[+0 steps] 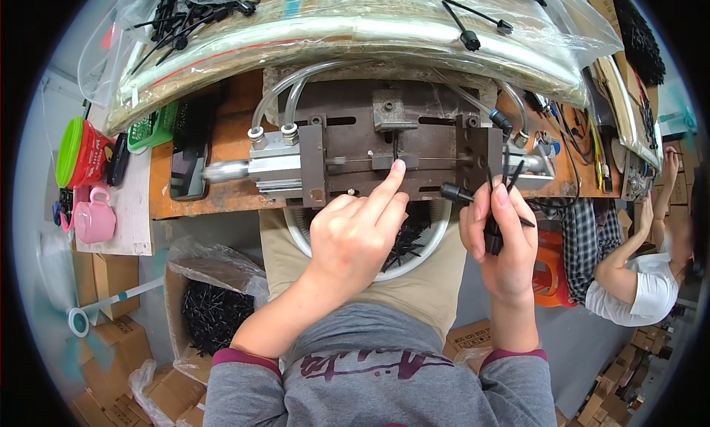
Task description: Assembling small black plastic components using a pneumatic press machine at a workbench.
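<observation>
The left hand [355, 231] is over the front of a dark metal fixture [355, 142], its index finger stretched out with the tip at a small black block [383, 162] in the middle; the other fingers are curled, and I cannot tell whether they hold anything. The right hand [514, 253], raised near the fixture's right end, is clamped on a few black stemmed parts [493, 238], pinched between thumb and fingers with stems and knobs jutting out different ways. The fixture lies on a wooden desk [244, 109], flanked by 2 silver cylinders [277, 168] with clear hoses [294, 94]. Below its front edge, over the lap, a white-rimmed bowl [438, 246] contains more black pieces [410, 242]. At left on the desk are a dark phone [191, 164] and a green basket [151, 127], with a pink mug [96, 220] farther left. Plastic sheeting [347, 38] spans the back, black parts lying on it. A box [175, 316] of black pieces stands lower left; a co-worker [632, 279] is at far right.
</observation>
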Tool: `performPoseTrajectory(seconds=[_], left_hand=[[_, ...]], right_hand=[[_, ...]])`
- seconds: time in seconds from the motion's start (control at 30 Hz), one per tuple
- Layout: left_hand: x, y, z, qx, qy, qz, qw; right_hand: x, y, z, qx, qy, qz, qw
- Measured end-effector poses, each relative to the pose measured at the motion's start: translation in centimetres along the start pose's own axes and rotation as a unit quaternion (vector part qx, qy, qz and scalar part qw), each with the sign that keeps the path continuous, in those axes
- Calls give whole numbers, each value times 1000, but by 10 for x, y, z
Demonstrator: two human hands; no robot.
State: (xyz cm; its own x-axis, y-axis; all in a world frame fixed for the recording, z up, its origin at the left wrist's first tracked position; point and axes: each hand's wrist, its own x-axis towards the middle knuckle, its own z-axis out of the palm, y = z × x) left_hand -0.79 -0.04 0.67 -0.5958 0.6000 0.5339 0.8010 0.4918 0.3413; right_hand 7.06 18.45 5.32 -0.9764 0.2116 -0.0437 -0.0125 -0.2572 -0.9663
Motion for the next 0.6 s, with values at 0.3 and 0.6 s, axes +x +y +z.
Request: performPoseTrajectory(seconds=[0.3, 0.6], left_hand=[[3, 4, -39, -549, -114, -165, 811], [-10, 5, -31, -181, 21, -30, 983]], right_hand=[[-3, 7, 1, 163, -138, 115, 970], [1, 13, 0, 147, 53, 5, 988]])
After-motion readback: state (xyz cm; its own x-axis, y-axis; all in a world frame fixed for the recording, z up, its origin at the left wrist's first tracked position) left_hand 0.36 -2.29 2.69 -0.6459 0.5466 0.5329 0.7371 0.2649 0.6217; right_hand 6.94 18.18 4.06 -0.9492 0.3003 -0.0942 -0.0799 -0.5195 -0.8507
